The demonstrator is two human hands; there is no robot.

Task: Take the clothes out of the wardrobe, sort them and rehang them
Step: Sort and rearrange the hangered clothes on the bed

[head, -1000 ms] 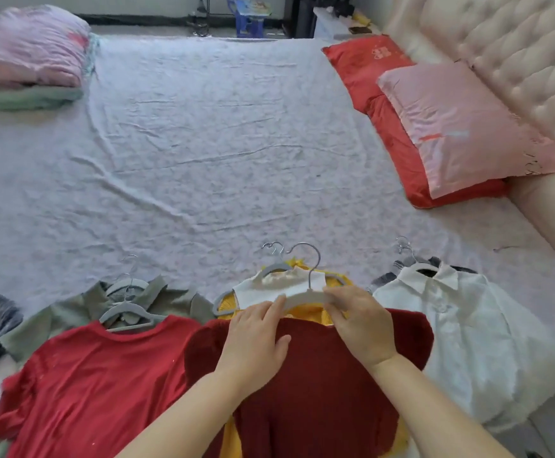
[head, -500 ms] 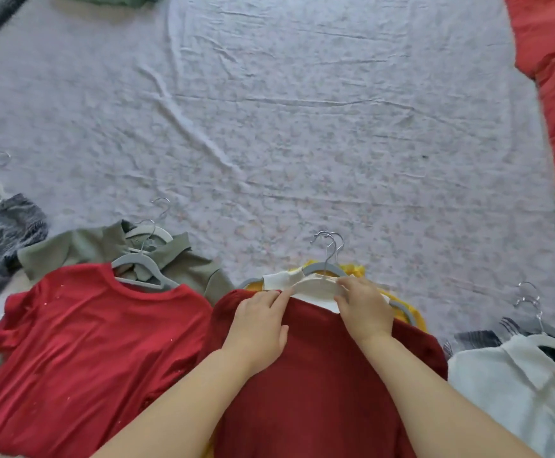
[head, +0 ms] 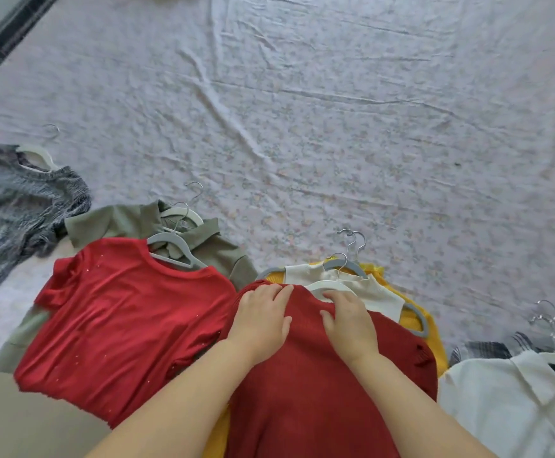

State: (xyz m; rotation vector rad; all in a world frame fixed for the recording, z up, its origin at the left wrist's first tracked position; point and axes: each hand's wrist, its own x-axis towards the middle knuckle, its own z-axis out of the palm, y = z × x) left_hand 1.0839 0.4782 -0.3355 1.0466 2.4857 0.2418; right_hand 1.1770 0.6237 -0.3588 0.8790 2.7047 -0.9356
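A dark red knit top point(head: 319, 391) lies on the bed on a white hanger point(head: 317, 285), on top of a cream top point(head: 378, 292) and a yellow garment point(head: 434, 332) on a grey hanger point(head: 345, 266). My left hand point(head: 263, 315) rests flat on the dark red top's left shoulder, fingers straight at the neckline. My right hand point(head: 348, 319) lies on the right shoulder, its fingertips touching the white hanger and its thumb spread out. Neither hand visibly grips anything.
To the left lie a bright red t-shirt point(head: 121, 319) over an olive shirt point(head: 121, 219), and a grey knit sweater point(head: 15, 200). A white shirt point(head: 517, 408) over a plaid garment point(head: 487, 350) lies at the right. The flowered bed sheet point(head: 335, 127) stretches beyond.
The view has tilted down and to the left. Both hands have slid from the white hanger's bar onto the dark red top's shoulders, and the top now lies flatter.
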